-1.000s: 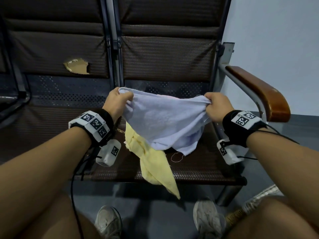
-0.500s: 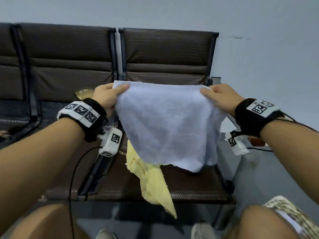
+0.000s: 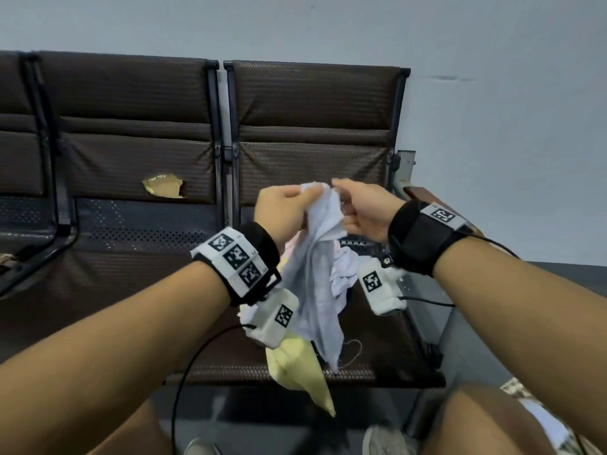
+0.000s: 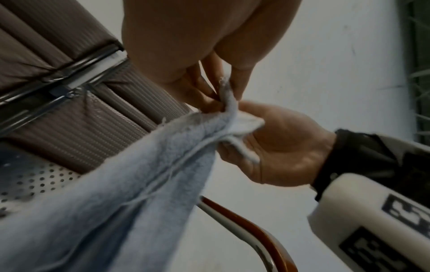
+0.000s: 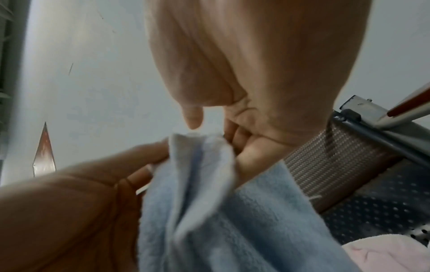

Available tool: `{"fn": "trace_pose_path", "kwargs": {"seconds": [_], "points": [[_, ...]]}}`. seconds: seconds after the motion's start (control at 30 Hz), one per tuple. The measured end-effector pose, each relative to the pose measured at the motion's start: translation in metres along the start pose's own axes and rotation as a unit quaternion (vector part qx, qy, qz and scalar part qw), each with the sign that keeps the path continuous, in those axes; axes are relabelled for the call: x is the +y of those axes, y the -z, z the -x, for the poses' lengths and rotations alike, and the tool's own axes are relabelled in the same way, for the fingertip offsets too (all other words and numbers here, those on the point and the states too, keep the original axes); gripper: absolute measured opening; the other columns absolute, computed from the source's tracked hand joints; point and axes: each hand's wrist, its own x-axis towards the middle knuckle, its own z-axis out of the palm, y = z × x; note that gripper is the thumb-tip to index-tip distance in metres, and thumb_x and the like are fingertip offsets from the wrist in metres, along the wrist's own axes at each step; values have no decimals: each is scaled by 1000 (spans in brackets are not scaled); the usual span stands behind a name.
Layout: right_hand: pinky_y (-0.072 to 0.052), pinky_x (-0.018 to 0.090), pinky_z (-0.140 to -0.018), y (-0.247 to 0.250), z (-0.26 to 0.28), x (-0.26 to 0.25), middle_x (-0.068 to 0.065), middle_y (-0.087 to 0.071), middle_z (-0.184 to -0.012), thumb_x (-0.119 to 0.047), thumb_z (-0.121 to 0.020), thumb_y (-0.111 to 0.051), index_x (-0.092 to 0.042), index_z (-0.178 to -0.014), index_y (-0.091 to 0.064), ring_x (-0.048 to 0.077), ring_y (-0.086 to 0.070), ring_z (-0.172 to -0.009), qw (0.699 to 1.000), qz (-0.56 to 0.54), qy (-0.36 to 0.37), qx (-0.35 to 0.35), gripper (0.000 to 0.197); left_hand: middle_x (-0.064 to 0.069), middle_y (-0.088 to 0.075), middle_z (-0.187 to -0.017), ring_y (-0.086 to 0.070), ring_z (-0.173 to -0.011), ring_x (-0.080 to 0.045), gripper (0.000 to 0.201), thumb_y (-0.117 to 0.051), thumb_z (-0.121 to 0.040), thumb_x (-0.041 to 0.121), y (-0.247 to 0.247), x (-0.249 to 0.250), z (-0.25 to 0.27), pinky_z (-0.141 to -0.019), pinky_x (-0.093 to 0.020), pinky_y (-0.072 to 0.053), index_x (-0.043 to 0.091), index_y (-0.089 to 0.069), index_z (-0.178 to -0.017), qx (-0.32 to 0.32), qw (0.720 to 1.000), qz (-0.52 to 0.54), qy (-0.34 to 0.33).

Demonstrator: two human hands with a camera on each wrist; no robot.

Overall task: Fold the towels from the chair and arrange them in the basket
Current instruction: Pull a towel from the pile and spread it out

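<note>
A light blue towel (image 3: 315, 284) hangs doubled over above the brown chair seat (image 3: 387, 343). Its two top corners meet between my hands. My left hand (image 3: 295, 200) pinches one corner and my right hand (image 3: 351, 198) pinches the other, fingertips almost touching. In the left wrist view the towel (image 4: 116, 202) drapes down from the pinch. The right wrist view has both corners of the towel (image 5: 202, 165) pressed together. A yellow towel (image 3: 302, 372) lies on the seat and droops over its front edge. A pink towel (image 5: 384, 254) lies on the seat behind.
A wooden armrest (image 3: 417, 193) runs along the chair's right side. The neighbouring seat's back has a torn patch (image 3: 162, 185). A patterned woven thing (image 3: 515, 389) shows at the lower right, mostly hidden by my knee. My shoes are on the floor below.
The towel was stretched wide between my hands. Now both hands have come together, the top corners meet, and the towel hangs doubled.
</note>
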Motion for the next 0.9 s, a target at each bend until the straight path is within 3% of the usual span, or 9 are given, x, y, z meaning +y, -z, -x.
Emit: {"fn": "trace_pose_path", "kwargs": {"seconds": [0.07, 0.17, 0.23, 0.33, 0.43, 0.57, 0.63, 0.73, 0.9], "points": [[-54, 24, -46, -6, 2, 1, 7, -68, -68, -34, -100, -56, -8, -88, -67, 14, -66, -55, 999, -27, 14, -15, 31, -4, -73, -75, -66, -67, -12, 21, -69, -91, 20, -5, -4, 7, -61, -25, -52, 3, -77, -83, -44, 999, -5, 1], [-61, 36, -73, -2, 2, 6, 25, -67, -100, -2, -96, -49, 10, -105, -64, 31, -69, -86, 999, -21, 26, 4, 21, -9, -76, -83, -72, -71, -16, 20, -65, -89, 18, 2, -4, 7, -59, -21, -54, 3, -77, -84, -121, 989, 60, 64], [-52, 31, -65, 2, 3, 6, 19, -60, -89, 2, -93, -45, 0, -91, -60, 28, -62, -77, 1000, 25, 13, 13, 16, -15, -76, -94, -73, -75, -20, 26, -58, -92, 21, 13, -4, 3, -59, -22, -55, 1, -74, -94, -82, 990, 69, 91], [-40, 31, -66, 8, 4, 2, 14, -50, -96, 2, -89, -46, -10, -101, -54, 27, -52, -87, 997, 42, 18, -56, 19, -14, -67, -105, -65, -81, -21, 32, -55, -88, 5, 24, -10, -10, -69, -28, -54, 5, -59, -120, 21, 998, -8, 63], [-47, 36, -80, 10, 2, -1, 14, -56, -98, 6, -87, -44, -9, -105, -58, 28, -56, -92, 990, 13, 36, -136, 27, -14, -60, -116, -57, -97, -28, 65, -52, -78, 4, 29, -15, -18, -82, -37, -45, 2, -42, -142, -98, 988, -8, 123], [-44, 34, -69, 19, -12, 0, 9, -54, -85, -13, -84, -60, -7, -86, -56, 27, -53, -81, 988, 116, 56, -82, 8, -19, -67, -122, -67, -104, -29, 40, -58, -89, 12, 31, -9, -25, -83, -34, -54, 0, -62, -127, -229, 964, 21, 133], [-56, 29, -71, 36, -21, 0, 1, -73, -89, -31, -81, -76, -9, -86, -70, 20, -70, -80, 962, 258, 74, -53, 24, -18, -70, -119, -69, -104, -31, 32, -65, -91, 14, 28, -10, -37, -86, -39, -56, 2, -66, -121, -181, 977, 11, 110], [-54, 22, -61, 60, -35, 0, -2, -73, -80, -34, -75, -82, -17, -82, -76, 16, -68, -75, 888, 450, 87, 28, 20, -14, -75, -105, -71, -89, -24, 22, -69, -92, 18, 23, -14, -56, -78, -36, -57, 3, -73, -108, -86, 992, -72, 54], [-39, 27, -60, 74, -57, -3, -2, -59, -67, -28, -90, -63, -18, -74, -68, 17, -55, -66, 876, 408, 180, 185, 19, -11, -73, -93, -66, -80, -19, 16, -66, -91, 14, 12, -9, -83, -70, -34, -54, 4, -75, -100, 6, 996, -92, -17]]}}
